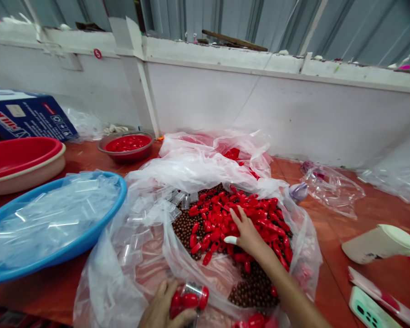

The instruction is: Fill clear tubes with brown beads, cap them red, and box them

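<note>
My left hand (167,305), low in the view, is wrapped round a small clear plastic container (194,289) with shiny red plastic pieces in it. My right hand (248,232) is over a heap of red pieces (222,216), its fingers apart and fingertips at the heap. A white covering is on its thumb. The pieces lie among small brown beads (184,228) in a big translucent plastic bag (112,278) with its mouth spread wide. Several flat clear plastic pieces (150,212) rest on the bag's left side.
To the left, a blue basin (121,200) holds many clear plastic pieces. Behind it are stacked red and cream basins (59,159), a blue box (30,116) and a bowl of red pieces (150,145). On the right are a cream cup (372,246) and a phone (369,312).
</note>
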`<state>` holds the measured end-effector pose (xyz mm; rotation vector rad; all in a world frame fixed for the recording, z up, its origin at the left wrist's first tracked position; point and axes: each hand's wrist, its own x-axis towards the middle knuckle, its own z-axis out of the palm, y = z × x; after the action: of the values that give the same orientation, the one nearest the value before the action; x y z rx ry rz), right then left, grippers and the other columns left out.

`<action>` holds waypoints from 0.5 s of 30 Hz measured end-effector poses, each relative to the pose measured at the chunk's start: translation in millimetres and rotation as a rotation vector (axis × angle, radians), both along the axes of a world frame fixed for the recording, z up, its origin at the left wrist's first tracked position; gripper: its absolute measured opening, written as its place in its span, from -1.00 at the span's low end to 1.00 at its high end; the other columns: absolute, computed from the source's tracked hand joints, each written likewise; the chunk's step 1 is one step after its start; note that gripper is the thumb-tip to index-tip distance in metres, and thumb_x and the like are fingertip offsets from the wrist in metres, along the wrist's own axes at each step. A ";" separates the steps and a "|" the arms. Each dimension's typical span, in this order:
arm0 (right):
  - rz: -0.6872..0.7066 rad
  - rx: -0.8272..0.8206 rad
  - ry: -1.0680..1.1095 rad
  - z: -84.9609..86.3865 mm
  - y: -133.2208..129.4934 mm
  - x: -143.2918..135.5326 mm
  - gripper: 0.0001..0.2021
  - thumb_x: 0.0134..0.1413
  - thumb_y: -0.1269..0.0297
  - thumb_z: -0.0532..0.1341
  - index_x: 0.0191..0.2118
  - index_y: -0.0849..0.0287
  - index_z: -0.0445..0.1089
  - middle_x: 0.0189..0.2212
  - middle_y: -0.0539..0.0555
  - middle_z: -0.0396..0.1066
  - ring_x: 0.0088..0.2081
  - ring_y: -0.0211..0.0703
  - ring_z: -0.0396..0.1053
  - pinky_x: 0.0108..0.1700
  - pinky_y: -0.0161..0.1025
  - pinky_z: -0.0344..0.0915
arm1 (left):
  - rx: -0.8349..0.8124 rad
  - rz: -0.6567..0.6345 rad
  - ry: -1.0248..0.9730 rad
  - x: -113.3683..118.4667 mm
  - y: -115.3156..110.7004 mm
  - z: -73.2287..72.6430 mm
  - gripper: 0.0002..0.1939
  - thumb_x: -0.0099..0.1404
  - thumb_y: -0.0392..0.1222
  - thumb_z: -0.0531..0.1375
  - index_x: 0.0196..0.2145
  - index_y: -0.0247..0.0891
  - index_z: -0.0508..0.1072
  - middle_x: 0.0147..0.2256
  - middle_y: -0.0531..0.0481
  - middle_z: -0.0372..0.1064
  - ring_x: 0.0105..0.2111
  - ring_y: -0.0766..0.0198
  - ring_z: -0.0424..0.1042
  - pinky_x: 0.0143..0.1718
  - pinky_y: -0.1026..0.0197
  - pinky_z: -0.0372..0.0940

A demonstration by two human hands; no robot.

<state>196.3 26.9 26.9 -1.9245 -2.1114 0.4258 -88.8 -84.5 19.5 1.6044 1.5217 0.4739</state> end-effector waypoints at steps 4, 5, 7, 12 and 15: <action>0.257 0.159 0.060 -7.5 -2.8 -22.9 -0.44 -0.05 0.49 0.19 0.11 -0.02 0.22 0.28 0.07 -0.14 0.18 0.04 0.02 0.15 0.04 0.04 | -0.031 -0.151 0.219 13.6 -2.2 -6.0 -0.20 -0.07 -0.09 0.30 0.16 -0.09 0.18 -0.02 -0.13 0.19 0.00 0.02 0.23 0.00 0.12 0.13; 0.328 0.192 0.058 -8.9 -6.5 -24.4 -0.51 -0.04 0.55 0.15 0.03 0.01 0.31 0.24 0.05 -0.02 0.16 0.01 0.04 0.15 0.05 0.04 | -0.015 -0.183 0.253 16.6 -2.0 -3.9 -0.23 -0.06 -0.10 0.29 0.14 -0.05 0.21 -0.03 -0.11 0.19 0.00 0.02 0.22 0.01 0.12 0.13; 0.455 0.201 0.050 -10.5 -15.2 -19.8 -0.59 -0.04 0.61 0.08 -0.12 0.04 0.42 0.11 0.02 0.22 0.12 -0.04 0.11 0.15 0.05 0.04 | 0.029 -0.236 0.309 22.1 -1.0 2.2 -0.35 -0.03 -0.11 0.27 0.06 0.00 0.30 -0.07 -0.09 0.20 -0.02 0.03 0.21 -0.02 0.12 0.13; 0.340 0.168 -0.028 -8.8 -38.0 24.0 -0.52 -0.17 0.69 0.00 -0.24 0.02 0.44 -0.03 -0.02 0.38 0.23 0.11 -0.11 0.11 0.40 -0.21 | 0.086 -0.288 0.413 32.1 2.2 10.3 -0.40 -0.02 -0.11 0.23 0.03 0.00 0.30 -0.13 -0.10 0.17 -0.09 0.03 0.21 -0.10 0.09 0.15; 0.210 0.241 -0.050 -9.3 -55.5 47.7 -0.44 -0.32 0.72 -0.03 -0.23 0.05 0.44 0.03 0.00 0.32 0.28 0.12 -0.29 0.13 0.41 -0.28 | 0.094 -0.330 0.434 35.4 2.8 9.9 -0.45 -0.01 -0.13 0.20 0.00 -0.01 0.31 -0.13 -0.10 0.15 -0.11 0.02 0.20 -0.13 0.09 0.15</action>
<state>244.0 -28.5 17.7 -1.6053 -2.2875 0.1535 -53.3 -81.7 29.4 2.0823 1.5111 0.0102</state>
